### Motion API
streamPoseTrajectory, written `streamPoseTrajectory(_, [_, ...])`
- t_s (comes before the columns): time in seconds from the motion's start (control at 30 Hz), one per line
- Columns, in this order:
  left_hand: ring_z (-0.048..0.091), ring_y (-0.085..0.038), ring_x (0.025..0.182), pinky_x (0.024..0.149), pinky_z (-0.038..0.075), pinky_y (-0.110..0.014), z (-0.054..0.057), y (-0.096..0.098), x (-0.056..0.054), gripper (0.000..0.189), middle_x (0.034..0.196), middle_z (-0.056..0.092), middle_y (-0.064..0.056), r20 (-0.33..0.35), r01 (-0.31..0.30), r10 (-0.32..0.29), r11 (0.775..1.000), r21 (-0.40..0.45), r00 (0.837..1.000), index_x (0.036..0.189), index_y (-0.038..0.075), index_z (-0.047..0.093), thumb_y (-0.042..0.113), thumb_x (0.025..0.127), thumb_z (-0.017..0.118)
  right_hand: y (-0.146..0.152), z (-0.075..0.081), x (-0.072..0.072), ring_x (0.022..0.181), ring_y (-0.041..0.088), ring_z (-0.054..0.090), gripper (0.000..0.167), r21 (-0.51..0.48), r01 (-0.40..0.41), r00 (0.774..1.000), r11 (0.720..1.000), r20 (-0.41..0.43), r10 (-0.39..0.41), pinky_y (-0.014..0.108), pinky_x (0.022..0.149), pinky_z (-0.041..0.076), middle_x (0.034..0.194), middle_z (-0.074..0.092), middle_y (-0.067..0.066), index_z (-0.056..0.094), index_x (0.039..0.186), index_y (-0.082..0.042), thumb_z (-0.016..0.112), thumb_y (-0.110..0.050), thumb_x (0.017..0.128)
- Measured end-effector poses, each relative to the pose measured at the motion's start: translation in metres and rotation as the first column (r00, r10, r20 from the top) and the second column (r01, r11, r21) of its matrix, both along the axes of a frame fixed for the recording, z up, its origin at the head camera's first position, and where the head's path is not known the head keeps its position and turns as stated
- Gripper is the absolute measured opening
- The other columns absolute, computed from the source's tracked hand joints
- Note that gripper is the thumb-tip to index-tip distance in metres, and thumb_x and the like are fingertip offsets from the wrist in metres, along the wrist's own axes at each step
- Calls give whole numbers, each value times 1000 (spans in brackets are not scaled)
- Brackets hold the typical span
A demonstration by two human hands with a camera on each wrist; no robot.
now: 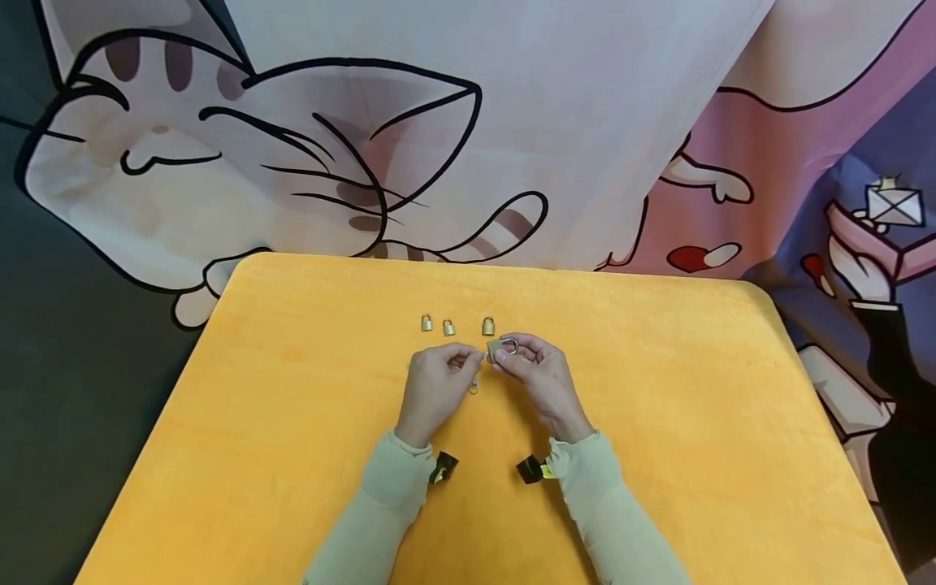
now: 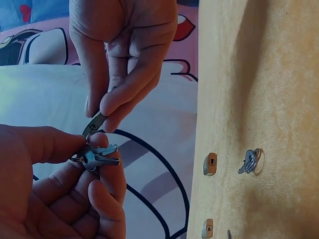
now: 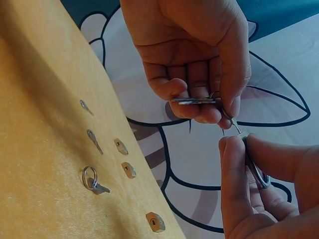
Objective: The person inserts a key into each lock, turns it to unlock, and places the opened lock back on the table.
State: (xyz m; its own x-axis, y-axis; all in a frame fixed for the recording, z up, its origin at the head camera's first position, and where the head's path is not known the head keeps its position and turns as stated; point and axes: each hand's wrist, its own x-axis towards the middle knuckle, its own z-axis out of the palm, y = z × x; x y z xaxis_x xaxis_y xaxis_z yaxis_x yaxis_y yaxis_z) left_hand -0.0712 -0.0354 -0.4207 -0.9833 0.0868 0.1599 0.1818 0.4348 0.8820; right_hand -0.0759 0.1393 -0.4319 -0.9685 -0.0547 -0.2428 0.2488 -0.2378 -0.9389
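My left hand (image 1: pixel 439 386) pinches a key at the end of a small bunch of keys (image 2: pixel 97 158) on a ring. The other keys hang out beside the fingers. My right hand (image 1: pixel 544 382) holds a padlock (image 1: pixel 494 351) between thumb and fingers, its curved shackle (image 3: pixel 261 180) toward the palm. Between the hands, the pinched key (image 3: pixel 236 125) meets the keyhole end of the padlock, both held above the table. How deep the key sits is hidden by the fingertips.
Three smaller brass padlocks (image 1: pixel 426 322) (image 1: pixel 448 327) (image 1: pixel 488 326) stand in a row beyond my hands on the yellow table (image 1: pixel 292 455). Nearer lie keys on a ring (image 3: pixel 91 180) and further small keys (image 3: pixel 93 141) (image 3: pixel 85 106). A cartoon-printed cloth (image 1: pixel 585 122) hangs behind the table's far edge.
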Motion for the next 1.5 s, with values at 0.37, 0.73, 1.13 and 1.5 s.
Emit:
streamPoseTrajectory(0.37, [60,-5,55,54,51,-26,1,3,4,13,72,71,2,14,6,-5,1000,-10,1000,91,7,79,16,95,69,-4,-2,6,87,19,71,28,-25,-10,999,1000,-31,9,48,92,54,97,71,10,61,119,11,67,6,92])
streamPoseTrajectory(0.73, [67,-14,63,60,54,-25,0,2,6,12,76,72,3,50,5,-7,999,45,999,91,8,79,17,94,71,-1,1,7,89,20,71,27,-25,-20,999,999,-35,19,39,89,57,99,71,11,62,119,10,67,4,93])
streamPoseTrajectory(1.13, [61,-12,59,55,51,-25,-4,1,7,7,75,69,4,25,-7,6,999,42,1000,88,10,77,15,91,74,0,0,9,88,20,71,25,-21,0,1000,1000,-18,0,42,89,56,99,72,11,63,117,9,67,5,93])
streamPoseTrajectory(1.5, [59,-6,57,54,51,-25,-1,4,9,10,70,67,6,-7,-8,8,1000,9,1000,92,7,78,16,94,73,0,0,8,87,20,71,24,-13,13,1000,1000,-21,-13,50,93,53,97,71,12,64,115,9,68,5,92])
